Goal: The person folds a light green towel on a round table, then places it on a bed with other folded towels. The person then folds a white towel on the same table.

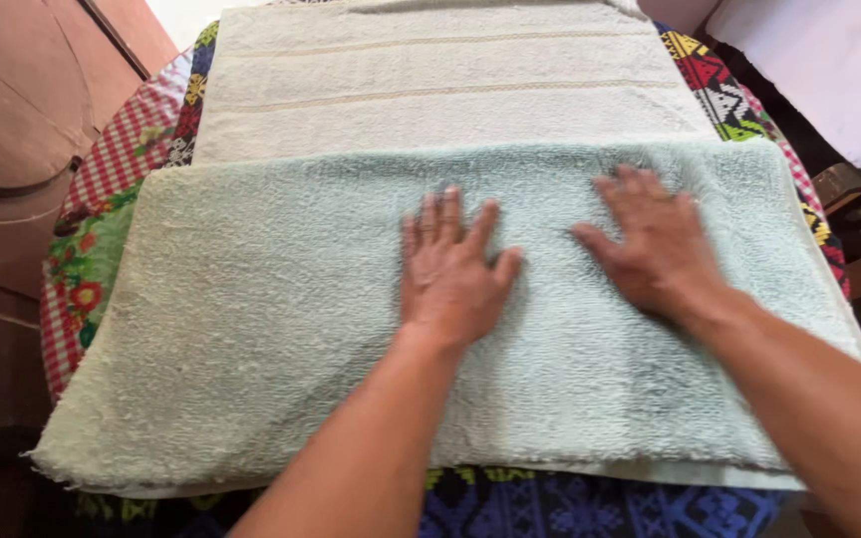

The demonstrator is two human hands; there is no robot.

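Smoothing step: left hand and right hand lay flat, open, gripping nothing, on green towel mid-desk; next likely needs an edge grip.

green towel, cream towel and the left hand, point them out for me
green towel (251, 329), head view, bare left half
cream towel (430, 90), head view, upper middle
left hand (450, 274), head view, back of hand

Both arms reach forward, left hand and right hand flat, palms down, fingers spread.
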